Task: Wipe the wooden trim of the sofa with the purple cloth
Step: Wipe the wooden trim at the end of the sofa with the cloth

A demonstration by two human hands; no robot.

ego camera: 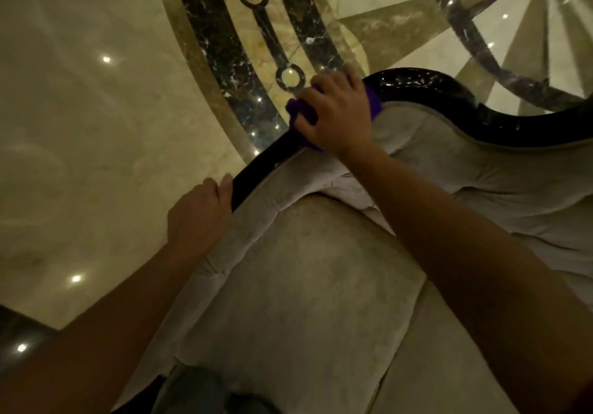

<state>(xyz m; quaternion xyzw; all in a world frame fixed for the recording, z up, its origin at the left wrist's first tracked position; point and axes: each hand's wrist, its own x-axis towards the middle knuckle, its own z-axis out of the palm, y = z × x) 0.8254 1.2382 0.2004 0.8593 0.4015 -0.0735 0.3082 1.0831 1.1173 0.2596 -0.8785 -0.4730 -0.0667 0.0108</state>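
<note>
fingers (321, 87) of the right hand (337, 115) curl down over a bunched purple cloth (293, 108), pressing it onto the dark wooden trim (433, 87) of a sofa. purple folds show at the left of the hand, under its heel, and at its right by the knuckles. the thumb lies along the near side of the cloth. the trim is a glossy black band that curves from the near left, under the hand, and winds away to the far right edge. the left hand (199, 211) sits nearer and to the left, fingers pressed together and bent, its fingertips touching the outer edge of the same trim; it holds nothing that can be seen. both bare forearms reach in from the near edge. inside the trim lies the pale, tufted upholstery (305, 269) of the sofa. beyond the trim is a polished marble floor (80, 108), cream with dark curved inlay bands and ring shapes, dotted with reflected lights.
</note>
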